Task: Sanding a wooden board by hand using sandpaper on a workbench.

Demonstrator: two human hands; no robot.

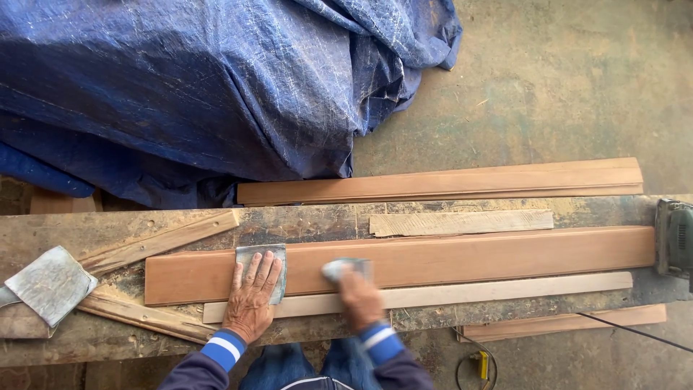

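Reddish-brown board, long and flat, lies lengthwise across the middle of my worn wooden surface. My left hand rests palm down on its near edge, fingers stretched forward and slightly apart, pressing on a grey sheet of sandpaper that lies flat on the board. My right hand, blurred, sits just beside it to the right, fingers curled down over a second grey sanding pad held against the board's near edge. Both wrists show blue and white striped cuffs on dark sleeves.

A paler thin strip lies touching the board's near side, running under both hands. A short rough slat lies just beyond the board. Further back, another long reddish board lies along the far edge of the surface. Two weathered battens angle toward the left, near a grey folded sheet. A green power tool sits at the right end. A blue tarpaulin is heaped on the concrete floor beyond.
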